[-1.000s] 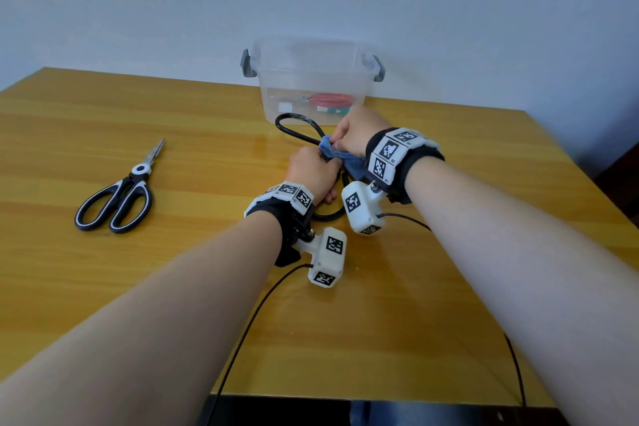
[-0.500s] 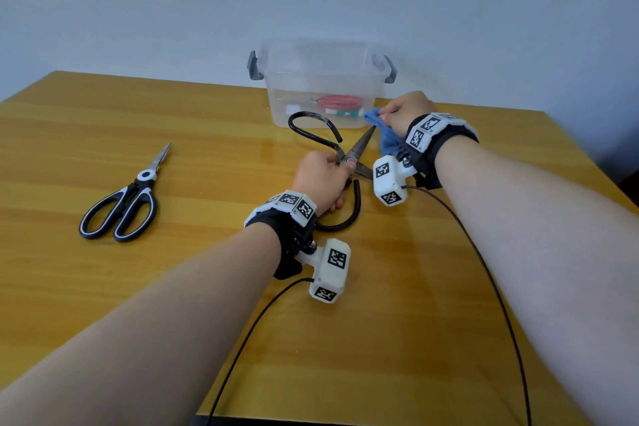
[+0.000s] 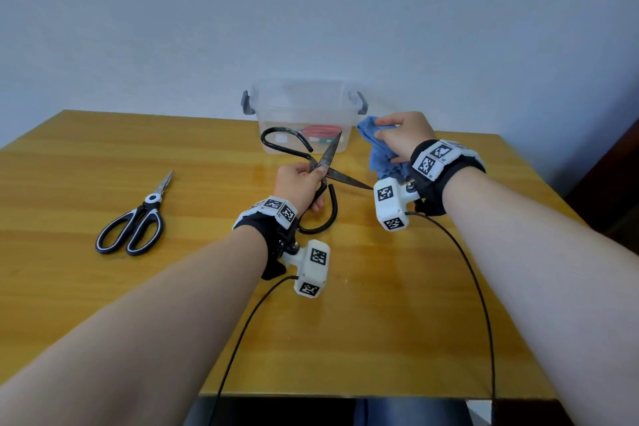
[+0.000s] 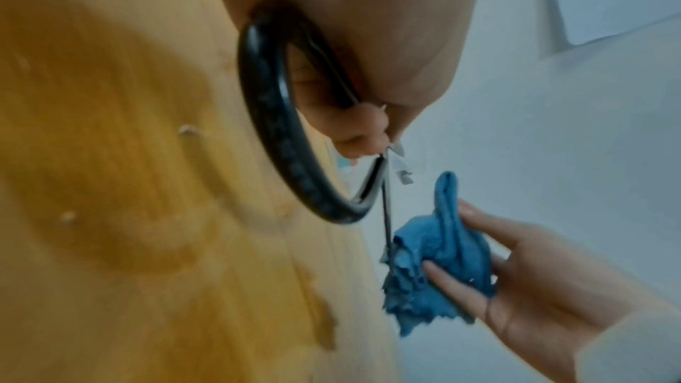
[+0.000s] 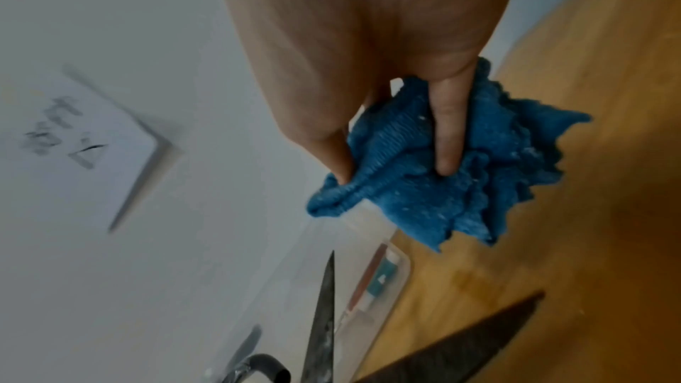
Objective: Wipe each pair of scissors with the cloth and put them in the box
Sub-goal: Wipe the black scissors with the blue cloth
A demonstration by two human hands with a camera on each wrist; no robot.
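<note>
My left hand point(image 3: 304, 183) grips a pair of black iron scissors point(image 3: 323, 166) near the pivot, just above the table; their blades point(image 5: 324, 310) are spread apart and one black loop handle point(image 4: 272, 133) curves under my palm. My right hand point(image 3: 397, 138) holds a crumpled blue cloth point(image 3: 380, 152) point(image 5: 416, 179) point(image 4: 435, 258) right of the blades, clear of them, beside the box. The clear plastic box point(image 3: 306, 104) stands at the table's back with red-handled scissors point(image 3: 318, 131) inside. A black-and-white-handled pair of scissors point(image 3: 135, 221) lies shut on the table at the left.
The wooden table point(image 3: 345, 339) ends at a near edge just below my forearms. A white wall rises behind the box. Black cables point(image 3: 480, 287) trail from both wrist cameras across the table toward me.
My right hand has pulled the cloth off the blades and moved right and back, next to the box. The iron scissors' blades now show, spread open. My left hand kept its grip.
</note>
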